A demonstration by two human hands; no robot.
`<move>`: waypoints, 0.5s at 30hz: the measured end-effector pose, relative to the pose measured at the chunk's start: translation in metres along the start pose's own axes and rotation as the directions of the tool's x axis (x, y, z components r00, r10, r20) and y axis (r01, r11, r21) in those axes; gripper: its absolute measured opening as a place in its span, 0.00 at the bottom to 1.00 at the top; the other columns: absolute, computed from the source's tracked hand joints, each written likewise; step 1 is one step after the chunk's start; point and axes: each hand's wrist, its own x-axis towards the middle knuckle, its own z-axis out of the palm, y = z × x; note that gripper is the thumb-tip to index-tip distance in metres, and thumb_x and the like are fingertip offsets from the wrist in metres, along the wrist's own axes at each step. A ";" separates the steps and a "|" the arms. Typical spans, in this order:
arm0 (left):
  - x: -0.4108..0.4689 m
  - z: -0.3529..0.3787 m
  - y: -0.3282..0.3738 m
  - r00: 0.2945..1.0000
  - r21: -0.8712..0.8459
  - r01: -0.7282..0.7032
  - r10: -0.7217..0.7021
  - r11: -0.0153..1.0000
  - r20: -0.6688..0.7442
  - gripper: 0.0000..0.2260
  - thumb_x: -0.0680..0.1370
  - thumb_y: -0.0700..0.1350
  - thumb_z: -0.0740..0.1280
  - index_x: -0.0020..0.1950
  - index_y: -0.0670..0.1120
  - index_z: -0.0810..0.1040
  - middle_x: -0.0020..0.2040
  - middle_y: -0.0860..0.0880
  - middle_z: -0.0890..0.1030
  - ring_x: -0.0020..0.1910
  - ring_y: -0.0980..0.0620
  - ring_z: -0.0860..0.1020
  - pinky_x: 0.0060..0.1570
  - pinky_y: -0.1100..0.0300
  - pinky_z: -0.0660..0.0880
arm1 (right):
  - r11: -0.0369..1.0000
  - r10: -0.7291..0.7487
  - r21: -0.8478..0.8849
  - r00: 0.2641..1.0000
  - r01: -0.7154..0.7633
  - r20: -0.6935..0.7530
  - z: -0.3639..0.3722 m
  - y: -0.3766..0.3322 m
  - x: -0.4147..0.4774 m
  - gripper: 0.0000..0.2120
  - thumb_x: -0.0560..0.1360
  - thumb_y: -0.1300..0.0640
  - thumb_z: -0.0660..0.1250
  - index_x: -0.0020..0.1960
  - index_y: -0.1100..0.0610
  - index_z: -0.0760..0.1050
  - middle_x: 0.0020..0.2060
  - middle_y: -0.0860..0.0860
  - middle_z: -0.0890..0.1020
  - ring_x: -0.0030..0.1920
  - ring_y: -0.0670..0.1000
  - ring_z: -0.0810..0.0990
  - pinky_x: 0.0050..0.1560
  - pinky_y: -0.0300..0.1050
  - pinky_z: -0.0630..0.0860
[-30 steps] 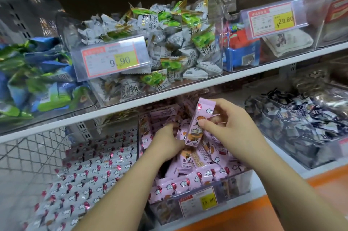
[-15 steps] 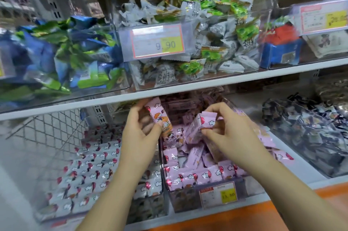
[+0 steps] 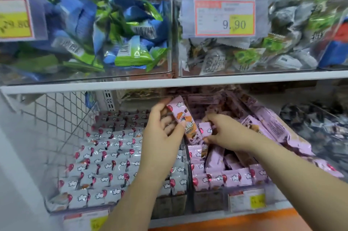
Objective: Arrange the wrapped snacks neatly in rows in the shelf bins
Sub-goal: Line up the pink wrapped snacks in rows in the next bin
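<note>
My left hand [image 3: 162, 136] grips a pink wrapped snack bar [image 3: 185, 119], held upright above the divider between two lower-shelf bins. My right hand [image 3: 224, 132] pinches a smaller pink snack [image 3: 206, 130] just right of that bar, over the pink snack bin [image 3: 209, 200]. That bin holds a tidy front row of pink snacks [image 3: 231, 177] and a loose jumble behind. To the left, the white snack bin [image 3: 56, 210] holds several neat rows of white wrapped snacks [image 3: 105, 155].
The upper shelf edge [image 3: 169, 81] runs just above my hands. On it stand a clear bin of blue and green packets [image 3: 105, 29] and a bin of grey and green candies [image 3: 244, 55] with a 9.90 price tag [image 3: 224, 17]. Dark-wrapped candies [image 3: 320, 123] fill a bin at right.
The view has shifted left and closer. My left hand still holds its pink bar near the divider; my right hand has lowered its small pink snack toward the jumble, closer to the left hand.
</note>
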 end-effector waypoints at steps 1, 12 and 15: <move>0.000 0.000 -0.001 1.000 -0.004 0.000 0.000 1.000 0.010 0.20 0.76 0.33 0.66 0.56 0.58 0.70 0.52 0.54 0.81 0.51 0.60 0.80 0.56 0.64 0.75 | 1.000 0.004 -0.009 1.000 -0.004 -0.004 0.003 0.001 0.002 0.18 0.71 0.58 0.72 0.58 0.54 0.72 0.53 0.51 0.79 0.54 0.51 0.77 0.52 0.42 0.71; -0.001 0.002 -0.001 1.000 -0.005 -0.023 0.023 1.000 -0.006 0.22 0.75 0.32 0.67 0.56 0.59 0.70 0.51 0.58 0.78 0.47 0.65 0.79 0.54 0.68 0.75 | 0.994 0.000 -0.108 0.985 -0.019 -0.170 0.011 0.006 0.003 0.18 0.72 0.58 0.71 0.59 0.61 0.70 0.53 0.59 0.79 0.56 0.58 0.76 0.45 0.44 0.68; 0.000 0.003 -0.002 1.000 -0.013 -0.026 0.026 1.000 0.000 0.23 0.75 0.31 0.66 0.57 0.58 0.70 0.52 0.56 0.79 0.50 0.61 0.80 0.55 0.65 0.75 | 0.980 0.015 -0.194 0.995 -0.035 -0.102 0.018 0.003 0.005 0.14 0.71 0.56 0.72 0.50 0.60 0.70 0.48 0.59 0.79 0.50 0.59 0.77 0.42 0.45 0.68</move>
